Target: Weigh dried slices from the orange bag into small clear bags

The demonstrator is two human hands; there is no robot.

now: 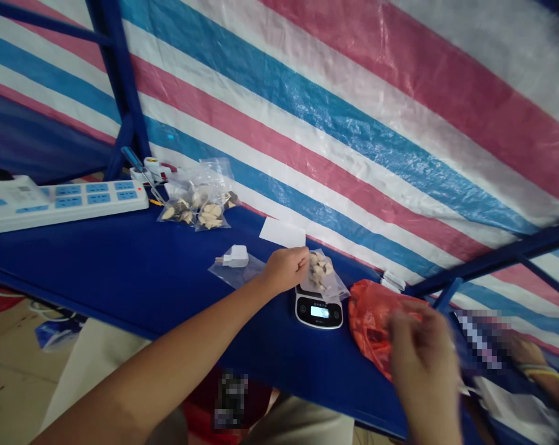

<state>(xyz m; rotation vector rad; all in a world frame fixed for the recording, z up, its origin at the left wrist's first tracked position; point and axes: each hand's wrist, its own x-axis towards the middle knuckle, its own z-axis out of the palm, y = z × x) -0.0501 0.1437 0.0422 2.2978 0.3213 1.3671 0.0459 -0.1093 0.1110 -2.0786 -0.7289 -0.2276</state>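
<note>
Head-worn view, forward and down, close over a blue table point(107, 253), depth uncertain at blurred right.

The right grip point(423, 352), a bare hand, is smeared by blur; whether its fingers hold anything cannot be told. It covers part of the crumpled red plastic bag point(370, 321), whose contents are unclear. The left grip point(286, 269) is curled, its fingertips hidden, so whether they pinch the clear plastic bag of pale pieces point(323, 272) cannot be seen. That bag hides most of the pan of the black-and-white digital scale point(314, 321), whose lit digits are too fuzzy to read. The left edge cuts off the long white power strip point(91, 201). At right, another person's blurred hand point(525, 351) is near a pixelated dark object point(478, 340).
</note>
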